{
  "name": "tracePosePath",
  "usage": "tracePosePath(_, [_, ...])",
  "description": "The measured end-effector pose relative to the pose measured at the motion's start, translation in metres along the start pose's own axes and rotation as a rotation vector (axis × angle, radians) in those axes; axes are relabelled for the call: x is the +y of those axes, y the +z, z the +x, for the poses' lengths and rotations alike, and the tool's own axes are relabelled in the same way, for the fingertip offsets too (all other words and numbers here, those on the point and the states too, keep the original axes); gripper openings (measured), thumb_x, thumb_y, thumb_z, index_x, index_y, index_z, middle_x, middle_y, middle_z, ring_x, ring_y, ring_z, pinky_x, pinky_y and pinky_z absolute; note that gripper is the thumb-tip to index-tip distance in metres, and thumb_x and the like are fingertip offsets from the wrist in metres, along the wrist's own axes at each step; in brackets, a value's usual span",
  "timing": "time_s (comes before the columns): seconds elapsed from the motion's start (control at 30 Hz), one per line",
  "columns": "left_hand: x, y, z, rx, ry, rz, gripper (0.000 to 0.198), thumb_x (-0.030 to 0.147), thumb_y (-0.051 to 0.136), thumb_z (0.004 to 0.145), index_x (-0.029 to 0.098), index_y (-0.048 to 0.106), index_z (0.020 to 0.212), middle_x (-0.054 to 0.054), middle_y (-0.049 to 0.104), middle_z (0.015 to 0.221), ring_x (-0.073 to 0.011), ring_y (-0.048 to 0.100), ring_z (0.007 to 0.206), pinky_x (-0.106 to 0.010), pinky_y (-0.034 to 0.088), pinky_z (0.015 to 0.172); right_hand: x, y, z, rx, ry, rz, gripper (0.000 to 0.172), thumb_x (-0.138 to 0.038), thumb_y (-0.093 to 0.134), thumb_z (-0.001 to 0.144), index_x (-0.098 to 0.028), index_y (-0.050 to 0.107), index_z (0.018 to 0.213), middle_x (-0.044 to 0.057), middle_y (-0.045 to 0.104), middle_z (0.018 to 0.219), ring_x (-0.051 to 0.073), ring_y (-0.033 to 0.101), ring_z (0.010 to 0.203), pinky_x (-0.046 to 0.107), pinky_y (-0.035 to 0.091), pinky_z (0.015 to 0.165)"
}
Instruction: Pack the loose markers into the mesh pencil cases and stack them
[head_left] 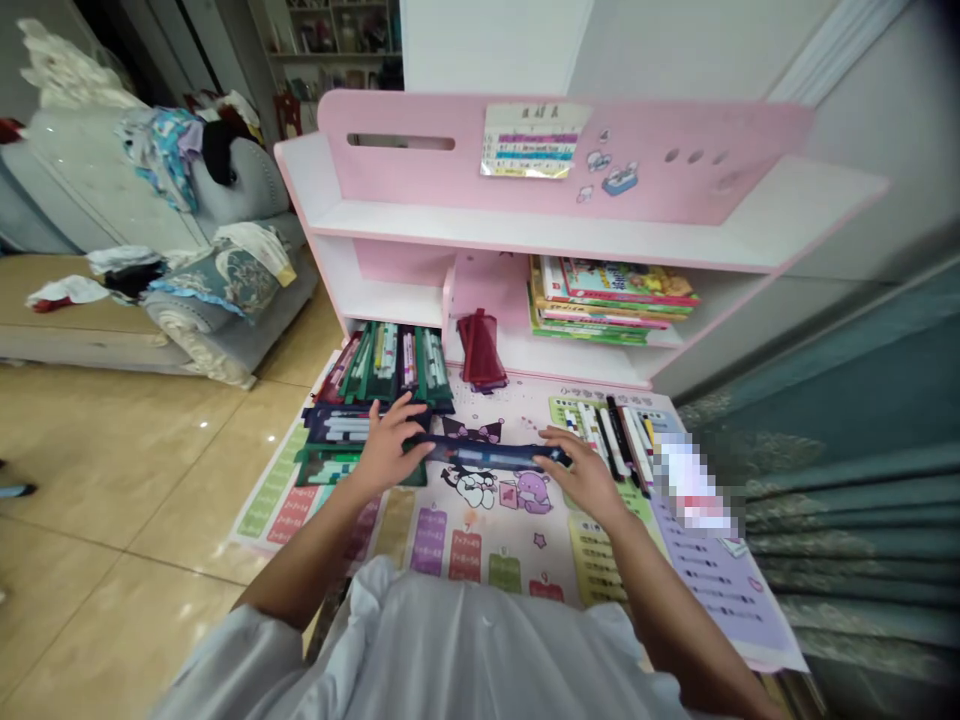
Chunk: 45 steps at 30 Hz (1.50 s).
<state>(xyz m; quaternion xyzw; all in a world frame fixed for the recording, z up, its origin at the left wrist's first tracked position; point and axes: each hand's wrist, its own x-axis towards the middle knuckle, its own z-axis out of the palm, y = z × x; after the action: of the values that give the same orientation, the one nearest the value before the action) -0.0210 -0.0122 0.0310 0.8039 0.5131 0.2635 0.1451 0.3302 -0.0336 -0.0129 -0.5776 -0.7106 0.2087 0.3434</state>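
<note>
A narrow dark blue mesh pencil pouch (491,457) with pens inside stretches between my two hands above the printed desk mat. My left hand (386,452) has its thumb and fingers at the pouch's left end; its other fingers spread over another dark blue pouch (334,425). At the opposite end, my right hand (581,475) pinches the pouch's corner between thumb and fingers. Left of my left hand lies a green mesh pouch (322,468). Behind it are several filled green and red pouches (386,360). Loose markers (619,440) lie beyond my right hand.
A pink and white shelf unit (540,235) rises at the desk's back, holding stacked books (607,300). Dark red mesh pouches (482,348) rest below it. A curtain (862,450) hangs at right; a sofa (150,250) with clothes stands at left.
</note>
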Motion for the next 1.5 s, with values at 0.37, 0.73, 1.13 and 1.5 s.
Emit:
tracePosePath(0.37, [-0.083,-0.069,0.023,0.338,-0.412,0.062,0.027,0.038,0.062,0.086,0.02,0.06,0.067,-0.008,0.067,0.133,-0.0342,0.043,0.143,-0.071,0.009,0.119,-0.095,0.088,0.114,0.001,-0.039,0.062,0.026,-0.044,0.07,0.084,-0.019,0.07,0.091,0.011,0.073,0.109,0.024,0.068,0.107,0.039,0.051,0.1])
tracePosePath(0.73, [-0.149,-0.083,0.032,0.292,-0.713,0.133,0.03,0.046,0.06,0.082,0.02,0.062,0.066,-0.009,0.074,0.115,-0.0304,0.059,0.121,-0.051,0.036,0.112,-0.119,0.17,0.171,0.011,-0.01,-0.051,0.037,-0.052,0.074,0.081,-0.015,0.076,0.086,0.017,0.068,0.118,0.032,0.054,0.125,0.044,0.038,0.112])
tracePosePath(1.13, [-0.149,-0.067,0.036,0.215,-0.821,0.14,0.039,0.052,0.057,0.088,0.017,0.072,0.095,-0.016,0.068,0.129,-0.0369,0.056,0.125,-0.066,0.019,0.116,-0.103,0.183,0.165,0.062,0.017,-0.076,0.039,-0.055,0.062,0.089,-0.018,0.07,0.093,0.018,0.058,0.135,0.037,0.034,0.143,0.056,0.032,0.114])
tracePosePath(1.5, [-0.14,-0.064,0.036,0.275,-0.824,0.166,0.037,0.049,0.056,0.09,0.017,0.072,0.098,-0.018,0.065,0.131,-0.0367,0.052,0.13,-0.065,0.02,0.117,-0.109,0.184,0.164,0.063,-0.052,-0.083,0.037,-0.054,0.061,0.09,-0.018,0.066,0.094,0.02,0.059,0.131,0.033,0.043,0.137,0.053,0.028,0.119])
